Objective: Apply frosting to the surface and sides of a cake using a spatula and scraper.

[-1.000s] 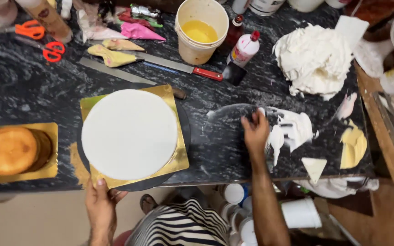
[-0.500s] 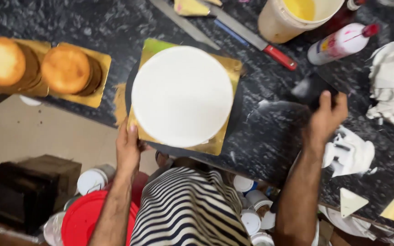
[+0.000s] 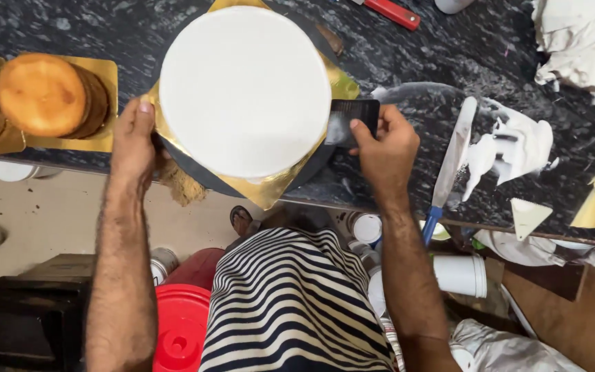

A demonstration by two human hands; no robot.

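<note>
white icing covers the round cake (image 3: pixel 244 89) on its gold board (image 3: pixel 270 191) at the counter's (image 3: pixel 408 62) front edge. the right hand (image 3: pixel 383 145) grips a dark scraper (image 3: pixel 352 121) against its side; the left hand (image 3: pixel 134 138) clasps the board's left rim. a tilted scraper could gouge the coat.

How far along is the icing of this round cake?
Done: the cake's top looks evenly white and smooth. In hand: the right hand presses a dark scraper against its side, while the left hand grips the gold board. Left: the bare sponge layers aside remain uniced.
</note>
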